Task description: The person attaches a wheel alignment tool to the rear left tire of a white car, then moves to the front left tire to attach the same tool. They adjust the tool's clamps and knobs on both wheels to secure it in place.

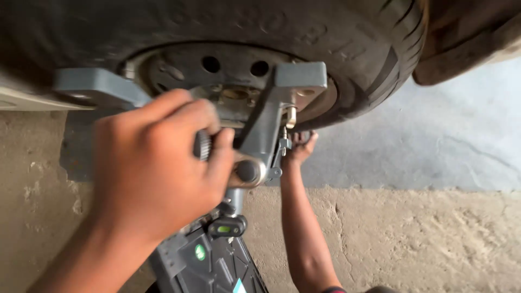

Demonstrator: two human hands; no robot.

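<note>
Grey wheel clamp (271, 119) is sitting against the steel rim (228, 70); left hand (157, 168) is gripping its ribbed knob (202, 145), right hand (300, 147) is reaching beneath the tyre (347, 49), fingers' spread indiscernible.

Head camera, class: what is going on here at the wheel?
A person is fitting a grey clamp against a car wheel. The left hand grips a ribbed knob at the clamp's centre and looks blurred. The right hand reaches under the clamp's right arm, near the wheel's lower rim. A dark unit with a green level hangs below. The floor is rough concrete.
</note>
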